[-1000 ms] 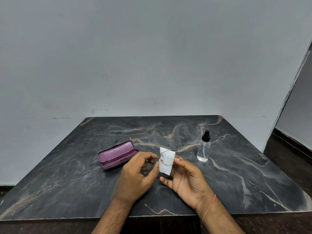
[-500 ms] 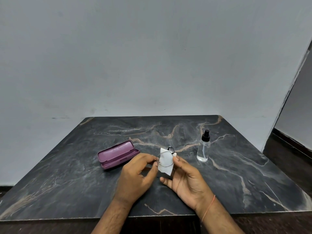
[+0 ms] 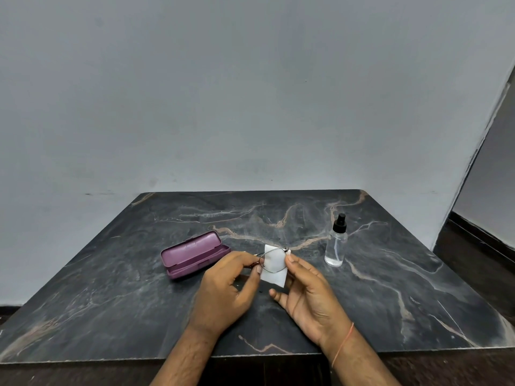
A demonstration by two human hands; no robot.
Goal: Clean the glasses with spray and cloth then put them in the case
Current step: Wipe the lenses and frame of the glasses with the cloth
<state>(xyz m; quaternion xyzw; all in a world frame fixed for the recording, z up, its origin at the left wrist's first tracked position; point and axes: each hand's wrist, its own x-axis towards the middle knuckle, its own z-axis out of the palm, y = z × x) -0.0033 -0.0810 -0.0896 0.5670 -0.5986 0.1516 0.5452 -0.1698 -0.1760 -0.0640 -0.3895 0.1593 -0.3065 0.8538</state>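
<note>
Thin wire-framed glasses (image 3: 269, 271) are held above the table's middle. My left hand (image 3: 227, 291) pinches the frame near its left side. A white cloth (image 3: 274, 267) sits behind one lens, and my right hand (image 3: 309, 295) holds that cloth against the lens with thumb and fingers. The purple case (image 3: 193, 253) lies open on the table just left of my hands. A clear spray bottle (image 3: 336, 242) with a black nozzle stands upright to the right.
The dark marble table (image 3: 404, 302) reaches a grey wall at the back. Its front edge runs just under my wrists. A dark floor and a doorway show at the far right.
The cloth has shifted slightly on the lens as my right fingers moved over it. The case and the bottle stay where they were.
</note>
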